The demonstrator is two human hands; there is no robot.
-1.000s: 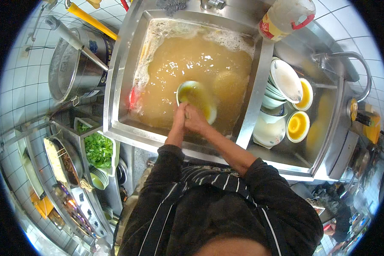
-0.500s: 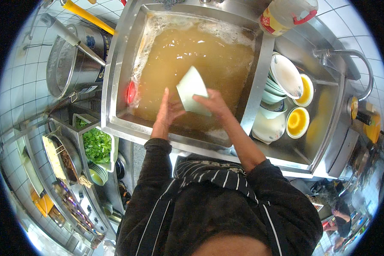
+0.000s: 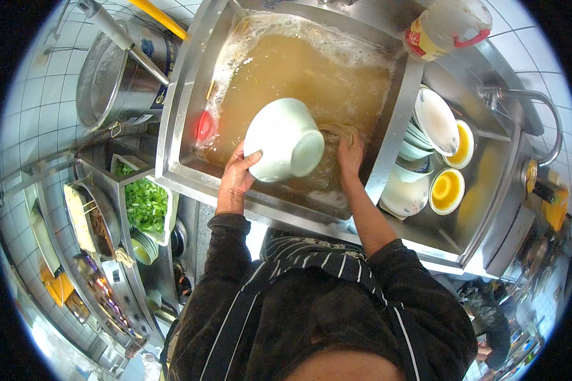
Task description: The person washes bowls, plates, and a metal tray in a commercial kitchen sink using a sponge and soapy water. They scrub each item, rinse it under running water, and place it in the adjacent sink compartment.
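Observation:
A pale green bowl is tilted on its side above the brown, cloudy water, its foot turned to the right. My left hand grips its rim from the lower left, thumb on the outer wall. To the right of the bowl, my right hand is down at the water, closed on a wet, brownish rag-like thing. Part of that thing is under the water. The steel sink basin surrounds both hands, and a red plastic piece floats by its left wall.
In the right-hand basin are stacked bowls and plates and bowls with yellow liquid, below a curved faucet. A plastic jug stands at the divider. On the left are a large steel pot and chopped greens.
The bowl has passed from my right hand to my left and now shows its outer side and foot. My right hand has moved right and down to the water, onto the rag-like thing.

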